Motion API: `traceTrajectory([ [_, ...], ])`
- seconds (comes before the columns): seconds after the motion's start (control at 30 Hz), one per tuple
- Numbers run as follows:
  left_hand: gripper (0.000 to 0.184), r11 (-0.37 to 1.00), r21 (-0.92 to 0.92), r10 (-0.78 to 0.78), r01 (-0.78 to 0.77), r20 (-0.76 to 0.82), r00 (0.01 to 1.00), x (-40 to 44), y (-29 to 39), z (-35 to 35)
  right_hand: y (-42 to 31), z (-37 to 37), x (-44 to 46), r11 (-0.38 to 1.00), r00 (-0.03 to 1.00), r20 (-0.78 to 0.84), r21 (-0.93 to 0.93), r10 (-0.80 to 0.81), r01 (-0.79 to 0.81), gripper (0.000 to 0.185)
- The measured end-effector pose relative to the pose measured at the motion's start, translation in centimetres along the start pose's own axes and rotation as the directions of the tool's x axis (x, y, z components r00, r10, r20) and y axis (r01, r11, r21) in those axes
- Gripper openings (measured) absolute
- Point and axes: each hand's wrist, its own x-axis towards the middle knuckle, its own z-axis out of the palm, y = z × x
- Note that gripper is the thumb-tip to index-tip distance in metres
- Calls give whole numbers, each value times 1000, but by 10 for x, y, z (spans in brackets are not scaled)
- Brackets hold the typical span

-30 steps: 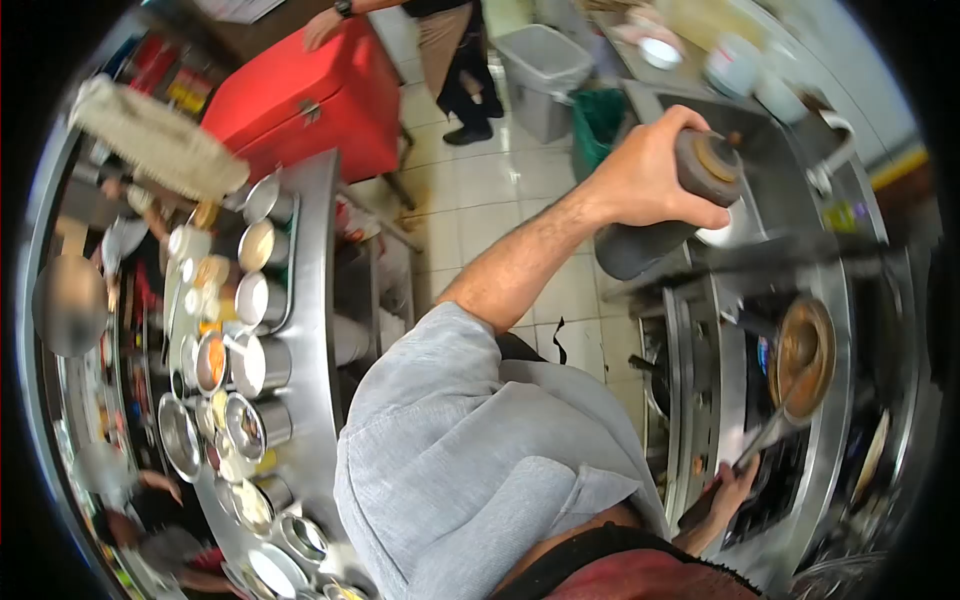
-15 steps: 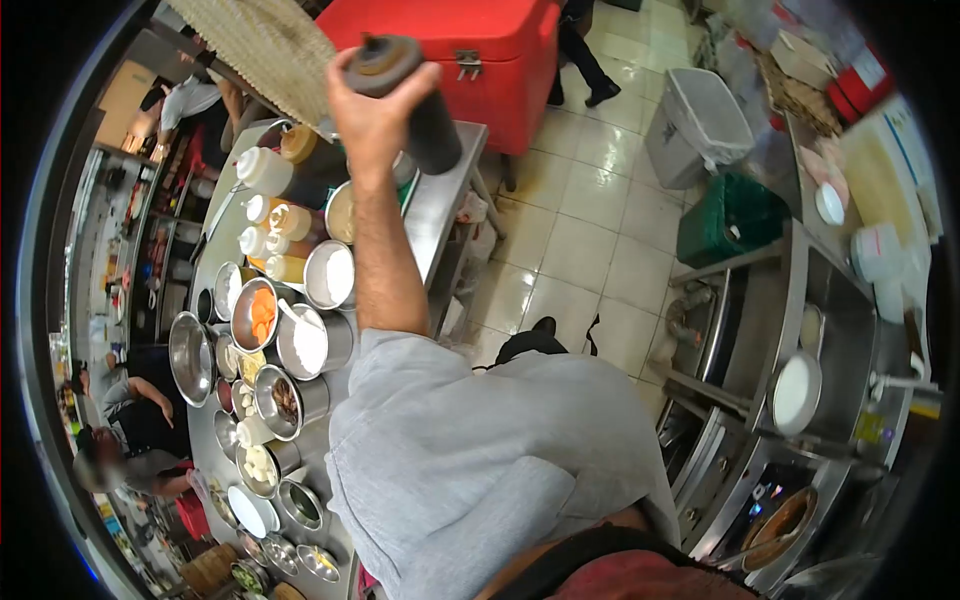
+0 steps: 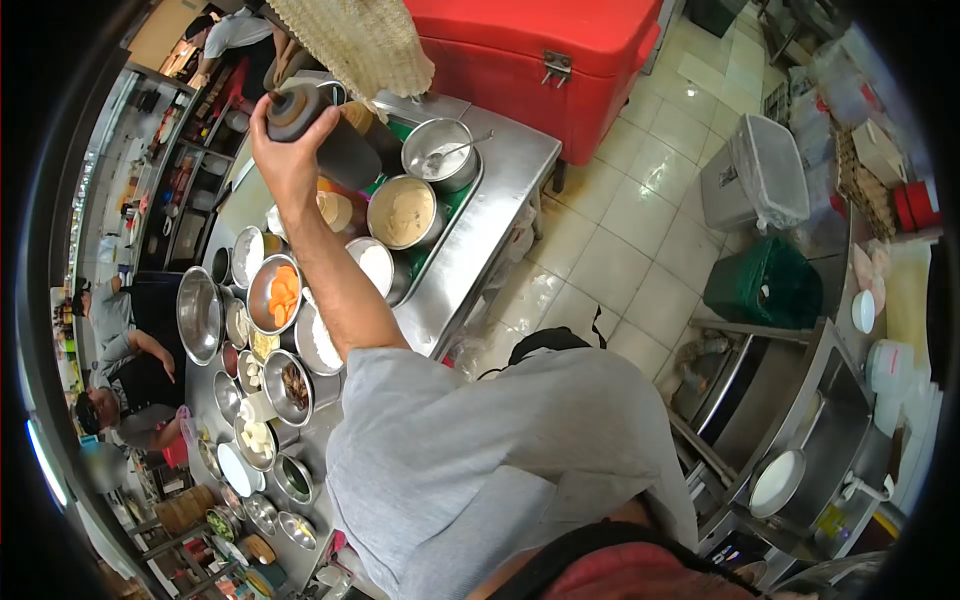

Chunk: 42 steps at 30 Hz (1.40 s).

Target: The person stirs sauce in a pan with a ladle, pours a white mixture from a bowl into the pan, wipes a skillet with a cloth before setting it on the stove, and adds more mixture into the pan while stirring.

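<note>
My left hand [image 3: 290, 155] is closed round the upper part of a dark squeeze bottle [image 3: 345, 155]. The bottle is tilted in view, its brown nozzle at the upper left and its body running to the lower right. It is above the steel counter, in front of other squeeze bottles, which it and my forearm partly cover. Right of the hand are a metal pot of beige paste [image 3: 408, 212] and a pot of white powder with a spoon [image 3: 440, 155]. Below it is a bowl of orange slices [image 3: 283, 295]. My right hand does not show.
A red cooler [image 3: 520, 60] stands beyond the counter [image 3: 455, 255], and a cream cloth [image 3: 360, 40] hangs near it. Bowls crowd the counter's left. Co-workers [image 3: 125, 350] are beyond it. A grey bin [image 3: 755, 175] and green-lined bin [image 3: 765, 285] stand at right, near a sink.
My left hand has carried the squeeze bottle left, from near the counter's right edge to over the bottle group. The view has shifted, showing more of the counter's right end.
</note>
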Motion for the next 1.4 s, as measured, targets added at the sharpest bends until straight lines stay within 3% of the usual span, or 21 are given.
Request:
traceTrajectory([
  [0.1, 71, 998, 63, -4, 2, 31, 999, -11, -15, -5, -40, 31, 5, 993, 1000, 12, 122, -7, 6, 39],
  [0.17, 69, 966, 256, 8, -27, 76, 997, -8, -38, -6, -68, 49, -3, 981, 996, 89, 188, 21, -37, 37],
  [0.2, 68, 981, 194, -45, 23, 108, 993, -8, -37, -3, -94, 54, -8, 946, 998, 57, 325, -22, 2, 32],
  [0.23, 67, 989, 125, -94, 75, 156, 983, -10, -37, -2, -133, 50, -9, 977, 990, 117, 203, -84, 59, 33],
  [0.27, 65, 988, 141, -90, 66, 171, 981, -9, -52, -3, -131, 65, -15, 958, 991, 104, 280, -85, 52, 32],
  [0.3, 65, 882, 472, -95, 7, 163, 982, -5, -52, -4, -150, 72, -21, 933, 982, 187, 350, 11, -77, 30],
  [0.4, 72, 774, 630, -186, 67, 125, 975, -4, -74, 0, -179, 106, -35, 791, 903, 408, 505, 135, -347, 33],
  [0.47, 60, 780, 604, -299, 164, 129, 946, -5, -78, 8, -201, 131, -42, 736, 896, 424, 562, 135, -377, 33],
  [0.57, 50, 788, 615, -253, 45, 255, 933, -22, -46, 28, -223, 170, -43, 749, 875, 466, 531, 133, -397, 32],
  [0.6, 54, 621, 765, -435, 172, 154, 887, -15, -72, 19, -228, 185, -43, 739, 868, 480, 538, 126, -405, 31],
  [0.63, 55, 510, 838, -456, 196, 70, 887, -13, -76, 25, -228, 202, -43, 767, 867, 487, 517, 102, -381, 30],
  [0.7, 57, 430, 871, -276, 237, -124, 953, -13, -49, 55, -232, 239, -38, 782, 869, 494, 529, 32, -330, 30],
  [0.87, 61, 757, 646, 270, 99, -446, 853, 26, 31, 142, -241, 324, -15, 753, 838, 545, 563, -27, -342, 30],
  [0.97, 68, 887, 458, 264, -55, -405, 876, 30, 70, 247, -249, 365, -8, 767, 822, 561, 569, -99, -296, 30],
  [1.0, 63, 904, 423, 242, -66, -378, 893, 9, 114, 305, -253, 374, -8, 765, 804, 585, 563, -102, -312, 30],
  [1.03, 56, 982, 81, 186, -169, -331, 925, 3, 114, 348, -254, 382, -11, 768, 796, 597, 554, -97, -322, 30],
  [1.1, 41, 983, -11, 174, -183, -255, 951, -16, 150, 439, -251, 396, -16, 837, 720, 685, 454, -110, -304, 30],
  [1.17, 39, 927, -232, 274, -294, -115, 955, -31, 168, 522, -246, 408, -24, 868, 691, 722, 365, -35, -336, 30],
  [1.2, 45, 915, -358, 177, -184, -54, 983, -41, 184, 566, -242, 412, -28, 890, 667, 745, 284, 29, -356, 30],
  [1.33, 69, 550, -835, 265, -24, 147, 953, -100, 254, 720, -217, 425, -51, 886, 642, 676, -35, 361, -461, 27],
  [1.4, 74, 364, -928, 442, 75, 243, 863, -131, 274, 770, -205, 422, -71, 844, 630, 593, -176, 501, -506, 27],
])
